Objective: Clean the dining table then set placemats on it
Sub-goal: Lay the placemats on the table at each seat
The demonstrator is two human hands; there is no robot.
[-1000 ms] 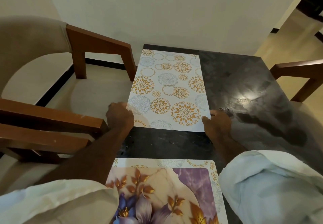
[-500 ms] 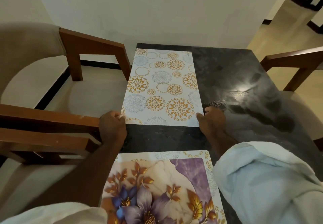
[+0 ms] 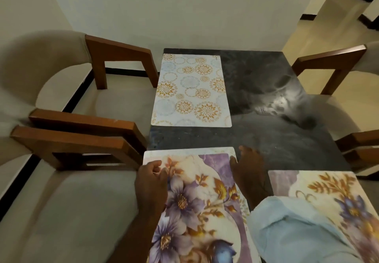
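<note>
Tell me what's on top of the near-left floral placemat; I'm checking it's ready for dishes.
Only the hands: the left hand grips the floral placemat at its left edge, the right hand touches its right edge. No dishes. Its near end runs out of frame.

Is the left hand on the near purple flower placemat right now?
Touching. The head view shows the left hand lying on the left edge of the purple flower placemat, fingers curled over its printed surface with no gap.

Your one head camera looks forward and steeply down from close above the worktop (image 3: 266,139), its near end below you, chairs (image 3: 82,131) flanking.
</note>
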